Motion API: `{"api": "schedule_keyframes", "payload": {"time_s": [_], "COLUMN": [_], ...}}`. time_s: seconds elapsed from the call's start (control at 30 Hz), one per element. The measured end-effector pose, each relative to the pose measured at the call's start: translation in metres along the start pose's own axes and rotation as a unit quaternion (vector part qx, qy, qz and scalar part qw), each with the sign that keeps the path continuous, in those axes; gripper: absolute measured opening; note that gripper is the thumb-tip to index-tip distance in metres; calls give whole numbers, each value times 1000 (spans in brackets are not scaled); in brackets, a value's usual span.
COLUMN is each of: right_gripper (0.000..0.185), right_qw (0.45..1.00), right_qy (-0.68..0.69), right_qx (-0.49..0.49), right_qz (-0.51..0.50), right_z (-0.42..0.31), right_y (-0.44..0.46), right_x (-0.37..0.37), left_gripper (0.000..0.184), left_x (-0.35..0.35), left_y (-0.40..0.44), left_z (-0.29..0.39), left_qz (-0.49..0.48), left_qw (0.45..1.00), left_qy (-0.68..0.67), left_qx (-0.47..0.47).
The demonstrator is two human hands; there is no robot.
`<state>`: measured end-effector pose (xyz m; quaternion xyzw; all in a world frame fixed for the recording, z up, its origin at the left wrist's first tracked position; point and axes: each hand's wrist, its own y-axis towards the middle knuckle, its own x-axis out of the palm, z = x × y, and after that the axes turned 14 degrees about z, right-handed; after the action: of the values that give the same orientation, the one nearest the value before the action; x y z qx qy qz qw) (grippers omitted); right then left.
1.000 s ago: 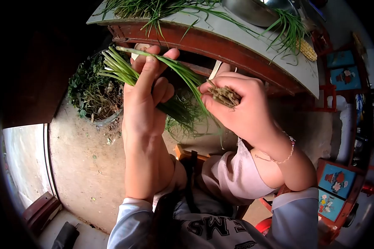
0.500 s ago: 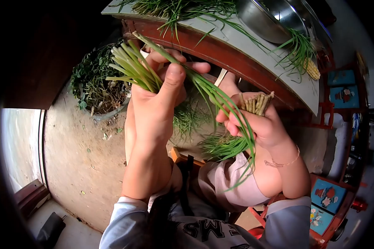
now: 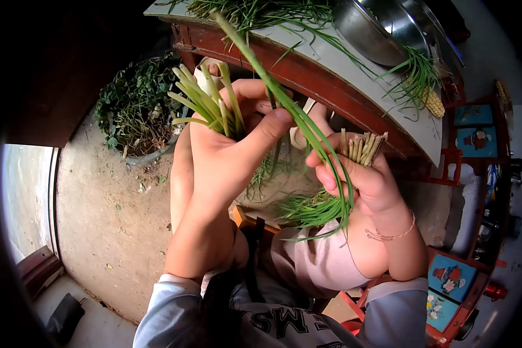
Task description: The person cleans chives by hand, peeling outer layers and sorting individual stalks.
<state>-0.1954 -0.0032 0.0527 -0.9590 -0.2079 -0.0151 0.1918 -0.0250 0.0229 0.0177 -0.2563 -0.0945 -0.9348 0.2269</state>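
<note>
My left hand (image 3: 232,145) is closed round a bunch of green stalks (image 3: 206,104), pale cut ends pointing up and left. Between its thumb and forefinger passes a single long stalk (image 3: 249,57), its thick end up at the table edge and its green leaves hanging toward my right hand. My right hand (image 3: 359,168) is wrapped round a second bunch (image 3: 363,148) with brownish ends up; its leaves (image 3: 312,209) hang below over my lap. The fingertips of my right hand are beside the single stalk's leaves.
The table (image 3: 388,104) ahead bears loose greens (image 3: 261,14), a steel bowl (image 3: 368,37) and a corn cob (image 3: 433,103). A tub of leafy scraps (image 3: 136,113) stands on the floor at left. Blue-panelled red furniture (image 3: 475,141) is at right.
My right hand has moved away from my left, down and right, showing more of its bunch's ends. The single stalk now stands higher above my left hand. The view has shifted slightly.
</note>
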Motion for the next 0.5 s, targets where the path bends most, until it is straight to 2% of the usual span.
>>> {"api": "schedule_keyframes", "payload": {"time_s": [0.13, 0.2, 0.33, 0.43, 0.5], "right_gripper": [13, 9, 7, 4, 5], "right_qw": [999, 989, 984, 971, 956], "right_qy": [-6, -39, -91, -122, -137], "right_qx": [-1, -94, -107, -153, -209], "right_qz": [52, 105, 113, 139, 156], "right_z": [-7, -9, -14, -13, -8], "right_y": [-2, -3, -6, -8, -8], "right_x": [2, 7, 5, 7, 8], "left_gripper": [18, 17, 17, 15, 14], "left_x": [-1, 4, 4, 2, 7], "left_y": [1, -1, 0, 0, -1], "left_z": [-2, 0, 0, 0, 2], "left_qz": [-7, 3, -22, -22, -1], "left_qw": [1000, 1000, 1000, 998, 999], "left_qy": [6, 1, 7, 43, 20], "left_qx": [-20, -13, -12, -49, -38]}}
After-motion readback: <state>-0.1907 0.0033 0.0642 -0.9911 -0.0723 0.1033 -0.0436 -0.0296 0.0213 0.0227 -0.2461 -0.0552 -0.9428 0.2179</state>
